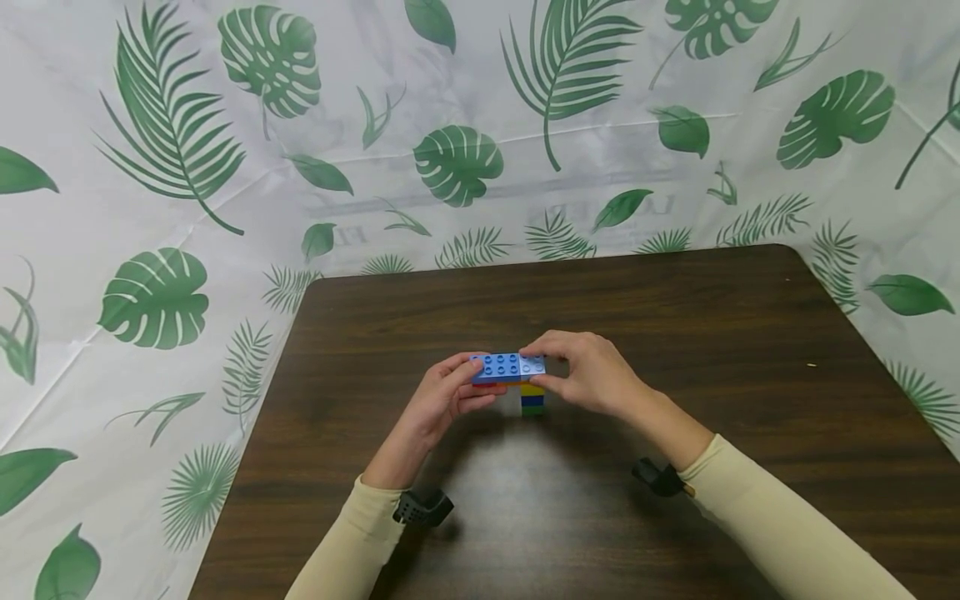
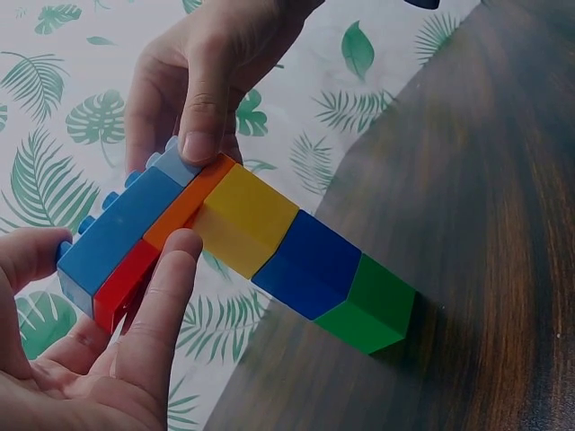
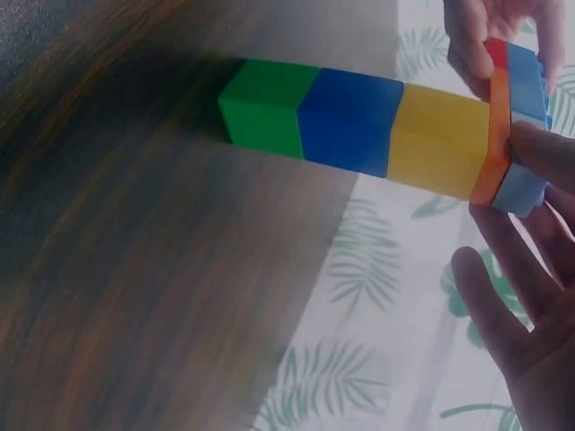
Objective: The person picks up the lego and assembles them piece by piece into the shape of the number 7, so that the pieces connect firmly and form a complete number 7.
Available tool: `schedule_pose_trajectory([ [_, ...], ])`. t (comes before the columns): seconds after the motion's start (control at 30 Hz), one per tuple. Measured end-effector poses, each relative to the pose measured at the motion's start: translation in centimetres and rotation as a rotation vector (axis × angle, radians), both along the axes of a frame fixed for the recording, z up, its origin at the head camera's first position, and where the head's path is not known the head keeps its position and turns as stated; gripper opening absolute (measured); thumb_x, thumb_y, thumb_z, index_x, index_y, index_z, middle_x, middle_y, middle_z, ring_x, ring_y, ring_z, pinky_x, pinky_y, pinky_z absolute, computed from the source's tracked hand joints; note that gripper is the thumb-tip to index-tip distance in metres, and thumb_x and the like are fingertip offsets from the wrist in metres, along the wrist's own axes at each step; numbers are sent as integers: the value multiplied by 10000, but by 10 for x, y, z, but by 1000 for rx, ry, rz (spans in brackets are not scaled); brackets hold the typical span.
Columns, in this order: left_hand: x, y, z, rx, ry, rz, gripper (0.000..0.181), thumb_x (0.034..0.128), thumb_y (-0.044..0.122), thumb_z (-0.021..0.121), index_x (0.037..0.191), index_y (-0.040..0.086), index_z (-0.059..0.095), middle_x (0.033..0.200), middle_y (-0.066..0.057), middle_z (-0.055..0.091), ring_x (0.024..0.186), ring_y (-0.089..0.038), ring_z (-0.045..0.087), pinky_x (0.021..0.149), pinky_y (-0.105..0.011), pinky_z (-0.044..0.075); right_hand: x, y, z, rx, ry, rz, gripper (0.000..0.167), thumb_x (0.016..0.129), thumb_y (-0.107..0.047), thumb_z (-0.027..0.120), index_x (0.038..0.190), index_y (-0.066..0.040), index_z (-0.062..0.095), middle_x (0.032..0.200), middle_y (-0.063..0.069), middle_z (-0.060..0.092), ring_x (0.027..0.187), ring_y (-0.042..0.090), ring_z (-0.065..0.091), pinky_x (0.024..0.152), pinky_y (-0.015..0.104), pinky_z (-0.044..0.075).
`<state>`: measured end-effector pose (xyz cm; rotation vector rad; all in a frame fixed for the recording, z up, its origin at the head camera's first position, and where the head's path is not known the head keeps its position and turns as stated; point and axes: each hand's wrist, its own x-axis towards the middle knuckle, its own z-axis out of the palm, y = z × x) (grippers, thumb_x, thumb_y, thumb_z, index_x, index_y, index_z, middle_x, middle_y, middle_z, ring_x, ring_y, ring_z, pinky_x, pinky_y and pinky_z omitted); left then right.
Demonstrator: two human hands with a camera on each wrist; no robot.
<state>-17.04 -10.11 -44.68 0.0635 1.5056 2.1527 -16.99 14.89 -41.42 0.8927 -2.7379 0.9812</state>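
Note:
A toy brick tower stands upright on the table: a green brick [image 2: 373, 305] at the bottom, then a dark blue brick [image 2: 310, 260], a yellow brick [image 2: 247, 211] and an orange brick [image 2: 193, 199]. Across the top lie a long blue brick [image 1: 497, 367] and a light blue brick [image 1: 532, 365], side by side. Under the long brick's overhanging left end sits a red brick [image 2: 126, 277]. My left hand [image 1: 437, 396] pinches that end, thumb above and fingers below. My right hand [image 1: 596, 373] pinches the light blue brick at the right end.
The dark wood-grain table [image 1: 375, 325] reaches back to a white leaf-print sheet [image 1: 360, 192], which also hangs at both sides. A tiny pale speck [image 1: 812, 364] lies toward the table's right side. Each wrist wears a black camera band [image 1: 423, 508].

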Motion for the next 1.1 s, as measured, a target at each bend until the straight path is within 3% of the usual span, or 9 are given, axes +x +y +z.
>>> schedule_pose_trajectory([
  [0.43,1,0,-1,6,-1,-3,437,979,249,622,1306,-18,508,1126,-181,653,903,-257,717,808,-361,547,2,1,-4,9,-35,-28,409,799,-172,834,1185,-157,701,1133,-4,702,964,185,670,814,418,561],
  [0.57,0,2,0,1,4,24,438,968,242,641,1293,-30,530,1156,-183,619,948,-263,697,809,-370,556,3,2,-8,-20,-71,-33,433,806,-157,828,1207,-166,667,1149,-5,683,957,185,653,807,399,566],
  [0.77,3,0,0,-108,130,82,406,931,103,663,1301,11,524,1193,-173,552,986,-257,632,855,-510,535,3,4,-17,-92,-107,-16,490,805,-109,822,1244,-194,623,1185,-24,653,985,149,637,807,336,568],
  [0.9,6,-4,0,-167,211,110,414,871,-14,688,1242,17,509,1129,-162,577,931,-216,636,786,-438,575,2,6,-24,-145,-91,2,513,816,-106,811,1276,-214,614,1204,-46,633,1016,143,620,800,325,569],
  [1.1,7,-5,1,-217,254,170,362,840,-50,717,1161,3,558,1033,-169,629,868,-212,641,738,-405,584,1,8,-33,-215,-89,25,523,854,-123,777,1335,-225,600,1218,-49,617,1029,145,606,801,310,566],
])
